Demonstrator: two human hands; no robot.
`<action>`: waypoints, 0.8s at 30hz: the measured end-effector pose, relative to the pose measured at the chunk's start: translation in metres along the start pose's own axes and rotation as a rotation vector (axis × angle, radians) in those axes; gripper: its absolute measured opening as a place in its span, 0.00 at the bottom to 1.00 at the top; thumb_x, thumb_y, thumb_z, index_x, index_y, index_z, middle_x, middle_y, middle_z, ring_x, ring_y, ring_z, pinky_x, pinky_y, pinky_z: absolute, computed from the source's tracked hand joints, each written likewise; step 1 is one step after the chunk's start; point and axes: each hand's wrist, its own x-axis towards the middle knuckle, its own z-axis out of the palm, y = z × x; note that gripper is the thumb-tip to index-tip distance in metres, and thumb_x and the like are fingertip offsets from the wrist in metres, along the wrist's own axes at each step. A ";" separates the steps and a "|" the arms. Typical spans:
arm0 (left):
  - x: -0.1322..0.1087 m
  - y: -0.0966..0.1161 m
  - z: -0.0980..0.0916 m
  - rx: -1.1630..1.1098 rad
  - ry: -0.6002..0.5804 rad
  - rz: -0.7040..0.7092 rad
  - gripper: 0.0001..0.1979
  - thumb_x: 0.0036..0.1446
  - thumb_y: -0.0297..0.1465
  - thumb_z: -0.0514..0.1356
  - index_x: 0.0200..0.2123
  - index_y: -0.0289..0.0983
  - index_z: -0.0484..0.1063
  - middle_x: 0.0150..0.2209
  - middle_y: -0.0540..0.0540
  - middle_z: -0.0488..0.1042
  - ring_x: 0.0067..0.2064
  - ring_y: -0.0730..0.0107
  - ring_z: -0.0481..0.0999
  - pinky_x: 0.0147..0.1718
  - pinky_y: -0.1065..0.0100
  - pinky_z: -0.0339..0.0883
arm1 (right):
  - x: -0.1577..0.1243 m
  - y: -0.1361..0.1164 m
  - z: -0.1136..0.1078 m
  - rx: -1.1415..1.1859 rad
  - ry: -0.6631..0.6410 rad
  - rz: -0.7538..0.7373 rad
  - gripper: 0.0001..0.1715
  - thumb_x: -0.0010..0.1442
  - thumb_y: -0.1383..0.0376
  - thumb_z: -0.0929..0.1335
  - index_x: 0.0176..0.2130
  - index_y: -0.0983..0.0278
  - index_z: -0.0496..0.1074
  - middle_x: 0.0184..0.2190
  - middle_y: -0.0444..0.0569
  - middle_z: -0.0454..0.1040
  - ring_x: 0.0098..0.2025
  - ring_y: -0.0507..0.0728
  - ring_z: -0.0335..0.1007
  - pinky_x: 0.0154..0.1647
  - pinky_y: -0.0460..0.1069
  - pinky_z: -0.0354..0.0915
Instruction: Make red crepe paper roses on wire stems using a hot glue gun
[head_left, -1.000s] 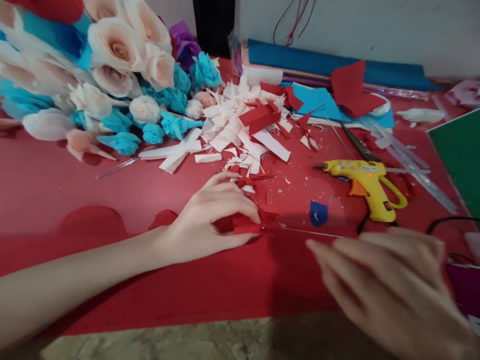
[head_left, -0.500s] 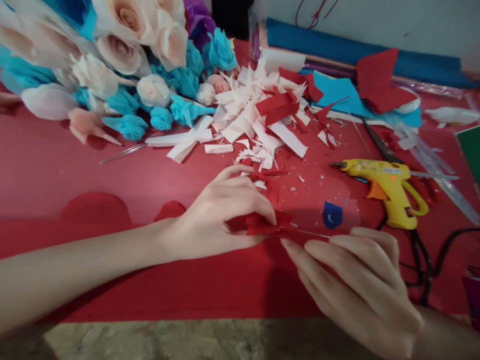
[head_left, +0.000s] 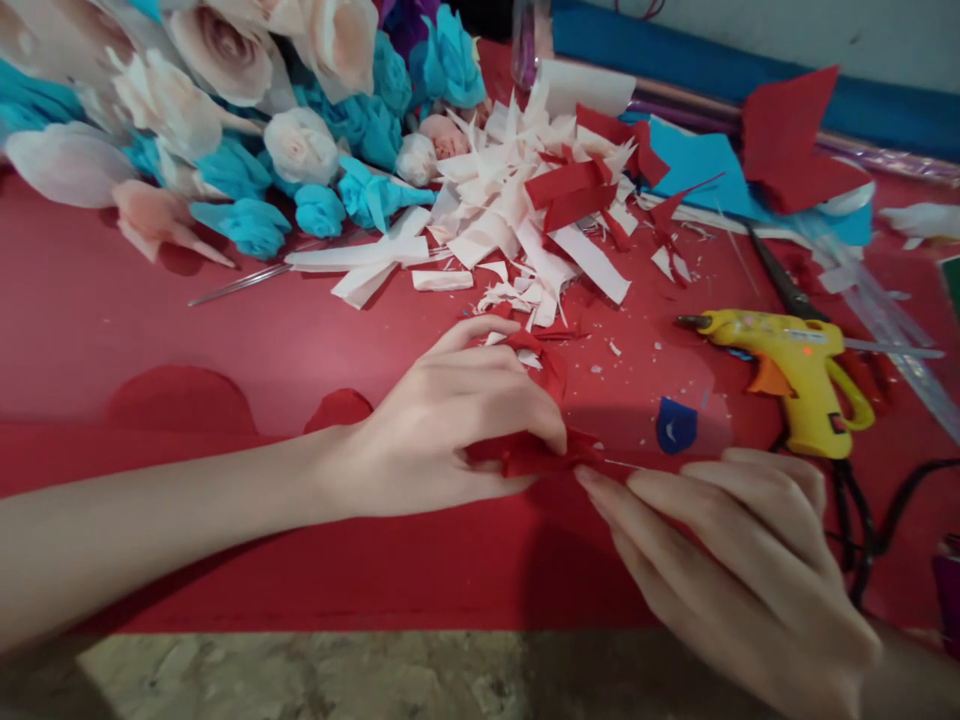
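Observation:
My left hand (head_left: 442, 420) pinches a small bunch of red crepe paper (head_left: 536, 452) against the red sheet (head_left: 300, 560) in the middle of the table. A thin wire (head_left: 622, 464) sticks out of the bunch to the right. My right hand (head_left: 735, 560) lies just right of it, fingers stretched toward the bunch, its fingertip touching the paper where the wire comes out. Whether it grips the wire is hidden by the fingers.
A yellow glue gun (head_left: 787, 365) lies at the right with its black cord (head_left: 862, 530). Scissors (head_left: 780, 280) lie behind it. White and red paper scraps (head_left: 525, 210) pile at centre back. Paper roses (head_left: 247, 120) in cream and blue fill the back left. A small blue scrap (head_left: 675, 425) sits near my right hand.
My right hand came in from the lower right and now touches the red bunch. My left hand kept its pinch; the view drifted slightly.

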 end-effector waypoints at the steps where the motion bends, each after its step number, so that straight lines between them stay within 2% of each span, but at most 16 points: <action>1: 0.000 0.000 0.000 0.000 -0.004 0.001 0.03 0.51 0.29 0.60 0.30 0.40 0.67 0.30 0.51 0.77 0.31 0.72 0.73 0.53 0.57 0.56 | 0.000 0.000 -0.001 0.001 -0.011 0.018 0.17 0.56 0.73 0.61 0.45 0.65 0.70 0.32 0.47 0.71 0.35 0.54 0.61 0.40 0.53 0.57; 5: 0.000 0.000 -0.001 0.002 0.002 0.004 0.03 0.51 0.31 0.60 0.30 0.39 0.68 0.31 0.51 0.77 0.32 0.72 0.73 0.52 0.57 0.56 | 0.007 -0.001 -0.007 0.046 0.010 0.029 0.15 0.55 0.73 0.63 0.42 0.63 0.70 0.31 0.45 0.72 0.33 0.54 0.62 0.37 0.52 0.58; 8: 0.000 -0.001 -0.001 -0.014 0.000 0.000 0.04 0.51 0.31 0.60 0.30 0.38 0.68 0.31 0.50 0.77 0.32 0.72 0.73 0.52 0.57 0.56 | 0.016 -0.001 -0.013 0.178 0.156 0.176 0.09 0.50 0.74 0.66 0.33 0.62 0.70 0.24 0.44 0.70 0.27 0.52 0.60 0.31 0.50 0.58; 10: 0.000 -0.001 -0.002 -0.025 -0.012 0.006 0.04 0.51 0.30 0.60 0.31 0.39 0.68 0.31 0.50 0.77 0.32 0.71 0.73 0.52 0.57 0.56 | 0.020 0.001 -0.015 0.237 0.190 0.297 0.09 0.50 0.73 0.66 0.34 0.64 0.69 0.27 0.47 0.69 0.29 0.52 0.61 0.33 0.50 0.60; 14: 0.000 -0.001 -0.002 -0.030 -0.016 0.013 0.03 0.52 0.31 0.59 0.31 0.40 0.68 0.31 0.51 0.76 0.32 0.71 0.73 0.52 0.57 0.56 | 0.022 0.009 -0.011 0.387 0.024 0.402 0.14 0.52 0.68 0.65 0.41 0.63 0.65 0.38 0.48 0.69 0.39 0.53 0.66 0.40 0.48 0.64; 17: 0.001 0.001 -0.001 -0.048 -0.010 0.011 0.01 0.53 0.31 0.58 0.30 0.40 0.68 0.30 0.51 0.77 0.32 0.72 0.73 0.52 0.57 0.55 | 0.021 0.011 -0.005 0.585 -0.101 0.460 0.15 0.51 0.65 0.66 0.41 0.60 0.66 0.37 0.43 0.72 0.37 0.50 0.69 0.37 0.43 0.67; 21: 0.002 0.001 -0.001 -0.054 -0.019 0.037 0.01 0.54 0.30 0.57 0.30 0.40 0.68 0.30 0.51 0.77 0.32 0.72 0.73 0.52 0.56 0.55 | 0.020 0.009 0.002 0.740 -0.126 0.574 0.15 0.49 0.62 0.68 0.40 0.59 0.68 0.37 0.42 0.73 0.37 0.51 0.70 0.39 0.44 0.69; 24: 0.001 0.001 -0.001 -0.049 -0.027 0.052 0.01 0.54 0.30 0.58 0.30 0.39 0.68 0.31 0.50 0.77 0.32 0.72 0.74 0.52 0.56 0.55 | 0.021 0.007 0.005 0.815 -0.135 0.605 0.14 0.50 0.63 0.68 0.39 0.58 0.67 0.36 0.40 0.72 0.37 0.50 0.70 0.39 0.44 0.68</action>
